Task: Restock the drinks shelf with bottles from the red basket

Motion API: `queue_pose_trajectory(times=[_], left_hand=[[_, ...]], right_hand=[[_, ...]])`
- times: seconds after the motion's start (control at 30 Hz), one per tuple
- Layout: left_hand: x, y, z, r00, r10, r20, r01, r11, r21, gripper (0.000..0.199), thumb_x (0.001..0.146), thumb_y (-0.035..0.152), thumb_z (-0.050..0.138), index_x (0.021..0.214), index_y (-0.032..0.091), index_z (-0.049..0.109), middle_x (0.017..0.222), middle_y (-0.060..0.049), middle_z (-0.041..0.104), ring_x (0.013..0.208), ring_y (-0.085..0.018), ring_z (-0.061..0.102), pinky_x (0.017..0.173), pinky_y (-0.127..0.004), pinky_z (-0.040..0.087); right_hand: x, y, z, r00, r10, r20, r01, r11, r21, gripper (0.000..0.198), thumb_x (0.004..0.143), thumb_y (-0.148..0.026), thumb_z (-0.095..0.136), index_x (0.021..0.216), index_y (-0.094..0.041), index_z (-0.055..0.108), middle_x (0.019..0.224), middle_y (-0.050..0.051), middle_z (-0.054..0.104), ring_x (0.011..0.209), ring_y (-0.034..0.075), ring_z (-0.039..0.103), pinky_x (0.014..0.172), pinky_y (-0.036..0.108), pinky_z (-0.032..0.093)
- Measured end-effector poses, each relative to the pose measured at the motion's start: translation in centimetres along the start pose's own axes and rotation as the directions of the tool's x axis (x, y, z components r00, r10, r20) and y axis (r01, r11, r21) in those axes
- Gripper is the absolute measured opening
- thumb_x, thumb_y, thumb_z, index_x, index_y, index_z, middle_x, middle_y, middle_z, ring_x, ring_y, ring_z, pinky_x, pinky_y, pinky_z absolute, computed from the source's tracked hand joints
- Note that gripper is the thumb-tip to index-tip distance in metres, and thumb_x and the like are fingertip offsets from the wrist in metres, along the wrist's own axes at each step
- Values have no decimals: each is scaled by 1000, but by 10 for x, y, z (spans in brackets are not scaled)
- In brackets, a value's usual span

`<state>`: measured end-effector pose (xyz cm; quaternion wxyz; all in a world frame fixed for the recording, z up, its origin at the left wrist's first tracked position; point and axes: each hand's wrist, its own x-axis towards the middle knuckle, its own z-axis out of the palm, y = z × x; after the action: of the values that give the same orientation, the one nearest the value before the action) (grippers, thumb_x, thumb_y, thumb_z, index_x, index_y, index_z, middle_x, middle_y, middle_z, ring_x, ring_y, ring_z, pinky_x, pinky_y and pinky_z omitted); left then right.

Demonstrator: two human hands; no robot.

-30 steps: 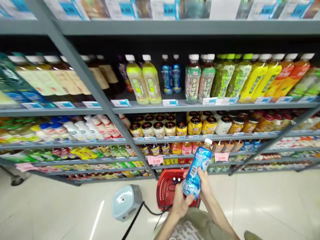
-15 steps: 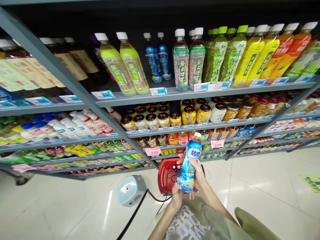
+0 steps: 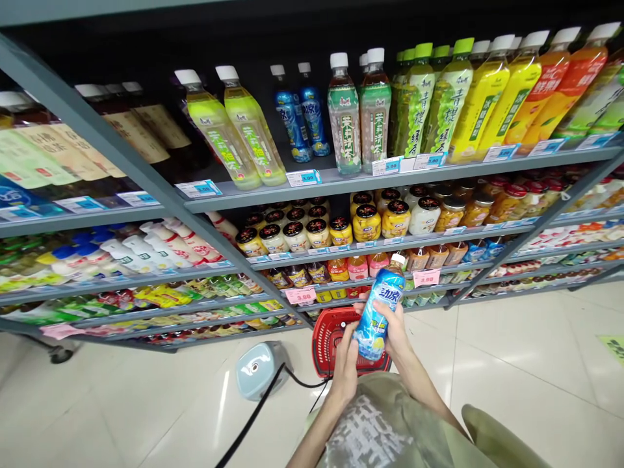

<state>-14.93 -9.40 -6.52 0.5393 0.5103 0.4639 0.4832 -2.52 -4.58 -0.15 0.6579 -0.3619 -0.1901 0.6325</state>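
A drink bottle (image 3: 378,318) with a blue wrapper and a white cap is held in front of my body, tilted with its cap up and to the right. My right hand (image 3: 396,330) wraps round its right side, the thumb lying across the label. Against the lower left side rests my left hand (image 3: 345,365), its fingers closed in on the bottle and partly hidden. Below and behind the bottle, a red shopping basket (image 3: 320,346) stands on the floor. Two similar blue bottles (image 3: 312,120) stand on the upper shelf, set back.
Yellow-green tea bottles (image 3: 253,133) and other drinks line the upper shelf (image 3: 253,198) above price tags. Jars (image 3: 366,224) fill the shelf below. A light-blue box (image 3: 258,370) sits on the tiled floor left of the basket, with a black cable (image 3: 251,419) running past it.
The bottle has shifted slightly up and right. My left hand has moved from its bottom corner to its left side. The view has shifted a little.
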Motion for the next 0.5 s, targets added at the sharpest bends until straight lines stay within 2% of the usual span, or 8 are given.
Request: queue_pose_trajectory(times=[0.1,0.2,0.3,0.4,0.5], left_hand=[[1,8,-2,976,208,61,-216,954,207,57,98,55,54,142,19,51,146,-17,55,137,-31,54,114,-49,47],[2,10,4,922,363,135,-387,840,380,76,86,37,76,152,24,41,152,-17,46,143,-33,49,118,-52,45],[3,11,8,909,373,184,-414,769,487,88,81,22,82,156,33,38,155,-14,40,142,-31,52,113,-48,52],[4,13,8,902,374,214,-428,723,541,86,81,21,83,154,39,42,153,-11,41,136,-29,57,107,-44,58],[5,13,5,895,395,208,-438,689,578,79,85,22,79,154,39,44,146,-10,44,131,-27,61,104,-41,60]], right_hand=[[1,-1,-3,993,-53,-106,57,998,35,44,62,-35,94,94,-19,68,91,6,79,71,23,75,66,36,64],[2,-2,-3,982,-91,-167,103,993,64,46,61,-33,95,93,-20,65,85,2,76,69,21,74,63,33,63],[3,-2,-4,982,-70,-176,82,995,63,45,62,-34,94,93,-18,65,83,2,75,70,20,73,62,32,62],[5,-1,-6,984,-39,-176,50,997,59,46,63,-34,94,96,-19,65,85,3,76,70,21,73,61,32,62],[7,0,-7,986,-37,-160,46,998,53,46,64,-33,93,98,-20,64,90,4,78,71,21,74,62,31,62]])
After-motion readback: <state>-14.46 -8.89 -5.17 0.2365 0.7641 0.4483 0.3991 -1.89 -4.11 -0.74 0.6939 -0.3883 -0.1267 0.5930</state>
